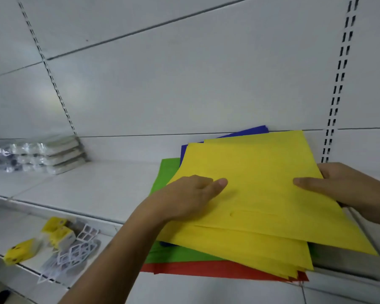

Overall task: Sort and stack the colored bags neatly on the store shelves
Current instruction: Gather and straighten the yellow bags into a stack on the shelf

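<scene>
the left hand (pixel 191 198) pinches the top yellow bag (pixel 261 185) at its left edge, thumb on top, fingers curled under. the right hand (pixel 342 187) grips its right edge the same way. under that bag lie more yellow bags (pixel 239 244), then a blue bag (pixel 246 131), a green bag (pixel 167 170) and a red bag (pixel 206 270), fanned unevenly on the white shelf (pixel 86 187). far left of the yellow bag sits a stack of clear-wrapped packs (pixel 42 153); lower left, yellow boxes (pixel 55 233).

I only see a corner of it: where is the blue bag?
Head view, right of centre: the blue bag lies against the shelf's back wall, under the yellow bags.
</scene>
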Action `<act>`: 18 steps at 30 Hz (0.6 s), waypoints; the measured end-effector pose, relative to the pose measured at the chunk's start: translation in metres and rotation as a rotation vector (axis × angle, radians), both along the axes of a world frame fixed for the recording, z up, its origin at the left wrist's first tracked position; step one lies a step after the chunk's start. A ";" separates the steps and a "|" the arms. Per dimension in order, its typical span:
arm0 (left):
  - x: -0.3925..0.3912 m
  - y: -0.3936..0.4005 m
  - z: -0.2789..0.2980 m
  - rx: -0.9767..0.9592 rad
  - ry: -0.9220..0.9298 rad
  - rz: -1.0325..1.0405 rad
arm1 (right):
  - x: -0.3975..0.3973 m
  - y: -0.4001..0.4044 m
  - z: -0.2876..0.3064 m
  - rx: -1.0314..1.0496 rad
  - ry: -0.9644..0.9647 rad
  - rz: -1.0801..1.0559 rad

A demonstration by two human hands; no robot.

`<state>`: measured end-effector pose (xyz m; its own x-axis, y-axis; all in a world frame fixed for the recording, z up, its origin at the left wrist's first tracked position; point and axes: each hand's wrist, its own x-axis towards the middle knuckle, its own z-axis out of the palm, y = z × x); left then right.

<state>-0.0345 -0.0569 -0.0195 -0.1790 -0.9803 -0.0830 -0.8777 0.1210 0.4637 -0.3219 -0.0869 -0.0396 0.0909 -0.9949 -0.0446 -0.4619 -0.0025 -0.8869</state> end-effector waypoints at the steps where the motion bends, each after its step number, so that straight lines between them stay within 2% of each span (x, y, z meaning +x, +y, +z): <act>1: 0.002 -0.001 0.000 -0.013 0.060 -0.003 | -0.002 0.001 -0.001 0.010 -0.018 -0.015; 4: 0.013 -0.005 -0.004 0.029 0.433 0.080 | -0.006 0.005 -0.002 0.090 -0.069 -0.055; 5: 0.017 -0.007 -0.005 0.039 0.519 0.103 | -0.006 0.008 -0.002 0.138 -0.076 -0.054; 6: 0.023 -0.009 -0.005 0.012 0.510 0.119 | -0.007 0.009 -0.004 0.165 -0.088 -0.057; 8: 0.035 -0.015 -0.003 -0.044 0.277 0.151 | -0.009 0.009 -0.008 0.187 -0.113 -0.071; 10: 0.041 -0.016 -0.002 -0.006 -0.054 0.107 | -0.006 0.011 -0.008 0.187 -0.117 -0.082; 11: 0.041 -0.015 -0.003 0.024 -0.147 0.078 | -0.002 0.012 -0.006 0.181 -0.121 -0.092; 15: 0.026 -0.007 0.002 0.003 -0.238 0.004 | 0.005 0.009 -0.003 0.140 -0.105 -0.139; 18: 0.012 -0.008 0.003 0.000 -0.243 -0.042 | 0.008 0.009 -0.003 0.061 0.011 -0.190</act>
<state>-0.0229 -0.0650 -0.0170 -0.1946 -0.9724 -0.1284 -0.9576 0.1600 0.2396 -0.3143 -0.0778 -0.0426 -0.0991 -0.9895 -0.1052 -0.4585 0.1393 -0.8777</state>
